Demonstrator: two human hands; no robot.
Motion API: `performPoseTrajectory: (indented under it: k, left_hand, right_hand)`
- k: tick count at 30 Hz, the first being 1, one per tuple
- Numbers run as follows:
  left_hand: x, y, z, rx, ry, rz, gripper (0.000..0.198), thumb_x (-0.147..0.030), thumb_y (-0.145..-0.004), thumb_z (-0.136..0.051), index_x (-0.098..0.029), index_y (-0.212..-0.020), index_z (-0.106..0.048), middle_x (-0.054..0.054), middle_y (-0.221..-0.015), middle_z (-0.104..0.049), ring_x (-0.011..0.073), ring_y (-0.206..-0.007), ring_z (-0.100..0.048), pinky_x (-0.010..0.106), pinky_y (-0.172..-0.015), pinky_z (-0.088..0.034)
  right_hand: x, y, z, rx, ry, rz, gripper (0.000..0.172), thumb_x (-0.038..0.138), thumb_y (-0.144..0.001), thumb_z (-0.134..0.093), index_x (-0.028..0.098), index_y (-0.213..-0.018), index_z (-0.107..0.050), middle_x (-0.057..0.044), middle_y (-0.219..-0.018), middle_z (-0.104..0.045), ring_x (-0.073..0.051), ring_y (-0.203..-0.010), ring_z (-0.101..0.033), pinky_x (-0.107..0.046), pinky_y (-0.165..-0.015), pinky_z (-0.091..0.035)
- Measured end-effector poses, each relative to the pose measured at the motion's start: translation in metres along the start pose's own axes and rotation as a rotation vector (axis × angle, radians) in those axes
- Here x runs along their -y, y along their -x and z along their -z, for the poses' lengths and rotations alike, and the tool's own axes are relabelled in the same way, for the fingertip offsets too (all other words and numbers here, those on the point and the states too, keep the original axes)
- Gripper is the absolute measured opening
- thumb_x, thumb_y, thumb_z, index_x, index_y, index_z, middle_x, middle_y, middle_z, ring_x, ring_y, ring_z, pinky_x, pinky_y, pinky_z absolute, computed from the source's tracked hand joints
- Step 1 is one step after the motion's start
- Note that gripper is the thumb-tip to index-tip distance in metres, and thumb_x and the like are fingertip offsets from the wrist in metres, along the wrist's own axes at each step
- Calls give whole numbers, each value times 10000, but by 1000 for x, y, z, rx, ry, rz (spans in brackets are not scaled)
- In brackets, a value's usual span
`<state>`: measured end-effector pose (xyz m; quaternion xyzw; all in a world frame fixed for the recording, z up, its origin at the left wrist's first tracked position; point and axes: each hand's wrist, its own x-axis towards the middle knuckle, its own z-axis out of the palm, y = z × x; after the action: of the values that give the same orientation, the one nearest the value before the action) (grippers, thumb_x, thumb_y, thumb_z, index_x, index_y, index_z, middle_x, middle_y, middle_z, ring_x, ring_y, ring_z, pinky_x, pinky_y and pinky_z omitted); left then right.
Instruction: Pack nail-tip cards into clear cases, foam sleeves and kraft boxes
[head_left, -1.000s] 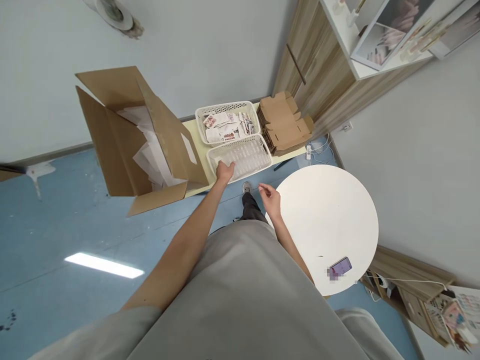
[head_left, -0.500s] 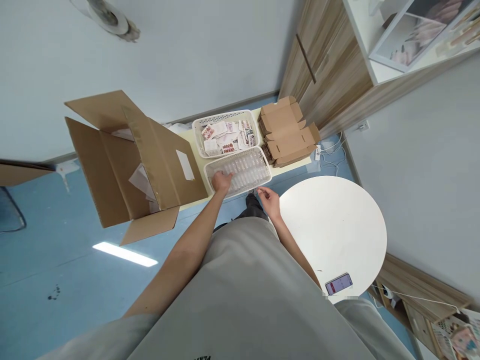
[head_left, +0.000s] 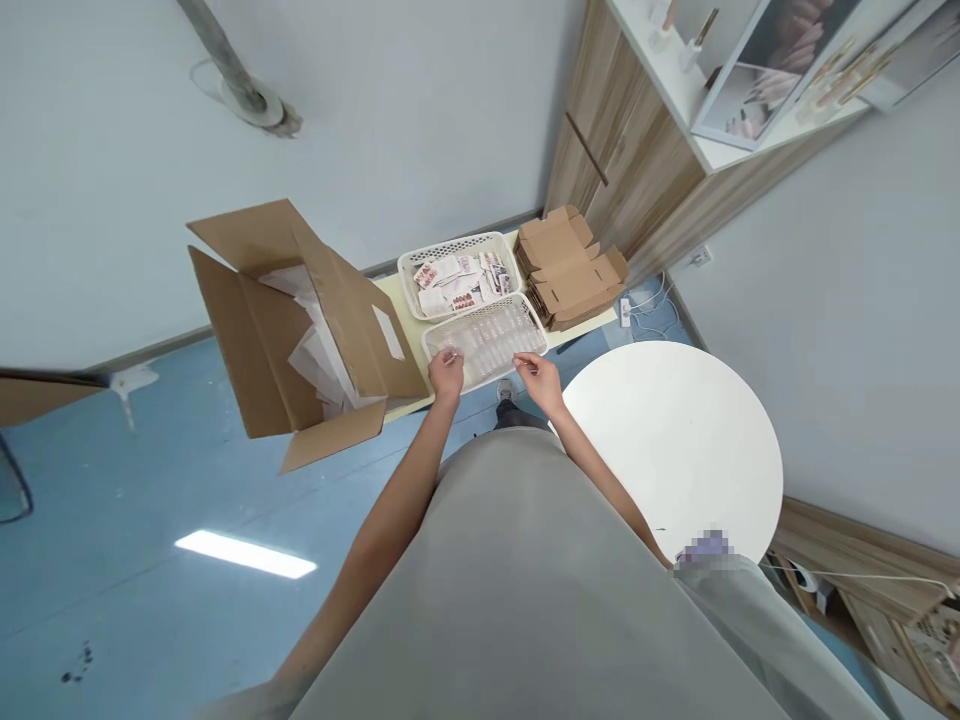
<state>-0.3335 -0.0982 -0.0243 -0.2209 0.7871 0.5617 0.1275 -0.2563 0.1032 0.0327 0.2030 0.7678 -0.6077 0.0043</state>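
Ahead of the fingers (head_left: 528,362), the clear pieces (head_left: 495,338) looked like glossy plastic, their basket (head_left: 538,322) smooth plastic. Left of them, the carton (head_left: 356,335) was matt cardboard; to their right, the tabletop (head_left: 675,440) looked smooth.

Left of the round white table (head_left: 675,430), the blue floor (head_left: 112,500) reflects a bright strip of light (head_left: 246,554). Beyond the table, a wood-grain cabinet (head_left: 637,140) adjoins pale walls (head_left: 420,120); right of it is wooden furniture (head_left: 862,545).
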Motion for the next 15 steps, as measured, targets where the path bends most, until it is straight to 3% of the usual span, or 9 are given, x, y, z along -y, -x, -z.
performPoseTrajectory:
  k: [2, 6, 8, 11, 15]
  left_hand:
    - [-2, 26, 1, 54, 190, 20, 440, -391, -1002, -730, -142, -1364, -729, 167, -1398, -757, 290, -1353, -730, 437, -1182, -601]
    - [3, 78, 5, 360, 473, 16, 436, -416, -944, -841, -171, -1292, -743, 157, -1373, -778, 287, -1368, -730, 490, -1223, -586]
    - [10, 99, 5, 457, 532, 27, 445, -418, -925, -863, -167, -1273, -743, 169, -1388, -783, 299, -1368, -733, 513, -1232, -576]
    - [17, 122, 0, 524, 496, 30, 531, -428, -917, -878, -155, -1344, -720, 196, -1461, -754, 324, -1396, -718, 524, -1235, -567]
    - [14, 149, -11, 517, 414, -13, 811, -347, -852, -958, -157, -1554, -599, 236, -1611, -645, 345, -1496, -644, 488, -1262, -535]
  right_hand:
    - [0, 8, -3, -23, -12, -5, 308, 481, -920, -764, 222, -1065, -848, -102, -1130, -872, -263, -1021, -815, -413, -1017, -633]
    - [-6, 33, -4, -64, -74, -51, 440, 507, -869, -843, 176, -1157, -825, -128, -1143, -858, -257, -1022, -810, -411, -997, -652]
    - [-9, 51, 0, -89, -88, -65, 460, 544, -863, -843, 171, -1132, -821, -120, -1106, -853, -258, -1006, -801, -404, -949, -668]
    - [-12, 84, 11, -155, -53, -35, 430, 575, -877, -818, 184, -1055, -811, -101, -1038, -843, -254, -962, -786, -401, -926, -672]
    - [-10, 132, 30, -297, 159, 107, 343, 544, -968, -739, 221, -1068, -798, -84, -1062, -814, -241, -969, -753, -394, -974, -639]
